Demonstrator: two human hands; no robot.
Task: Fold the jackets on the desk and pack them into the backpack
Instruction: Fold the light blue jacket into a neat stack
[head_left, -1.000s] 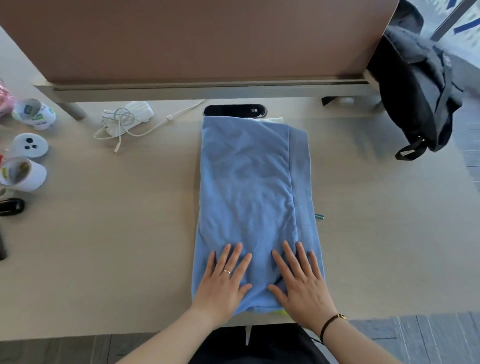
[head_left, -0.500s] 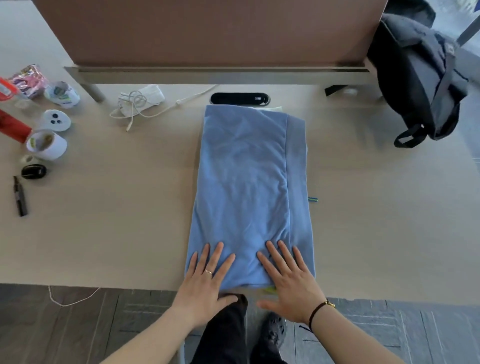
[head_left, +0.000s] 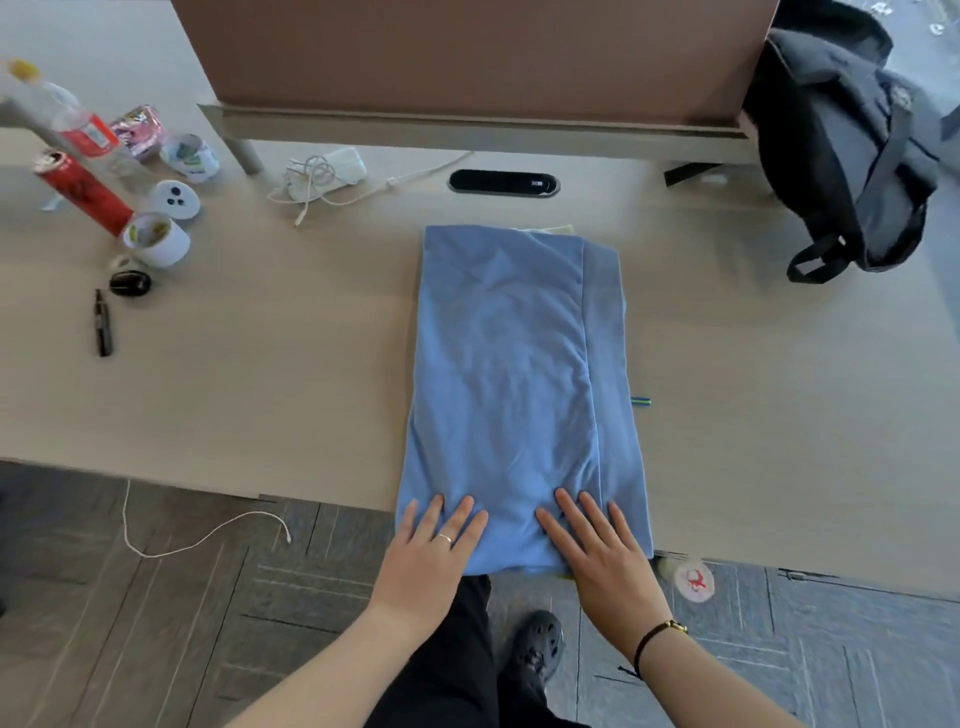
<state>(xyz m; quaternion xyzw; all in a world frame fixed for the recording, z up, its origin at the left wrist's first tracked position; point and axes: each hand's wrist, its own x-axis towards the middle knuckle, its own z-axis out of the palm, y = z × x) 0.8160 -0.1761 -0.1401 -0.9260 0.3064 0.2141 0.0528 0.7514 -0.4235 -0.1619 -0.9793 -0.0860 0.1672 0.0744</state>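
Note:
A light blue jacket (head_left: 514, 374) lies folded into a long narrow rectangle in the middle of the desk (head_left: 270, 374), its near end hanging at the desk's front edge. A thin yellow-green strip shows at its far end. My left hand (head_left: 434, 545) rests flat on the jacket's near left corner with fingers straight. My right hand (head_left: 597, 545) lies flat on the near right part, fingers spread. A black backpack (head_left: 852, 166) slumps at the desk's far right corner, straps hanging toward me.
At the far left stand a red can (head_left: 85, 192), a plastic bottle (head_left: 78, 124), small white cups (head_left: 156, 241) and a black pen (head_left: 102, 325). A white charger with cable (head_left: 322, 174) and a black cable port (head_left: 504, 183) sit by the brown partition (head_left: 467, 52).
The view has pulled back and tilted, so more floor and the desk's left side show. Both hands have slid toward the jacket's near edge and stay flat on it.

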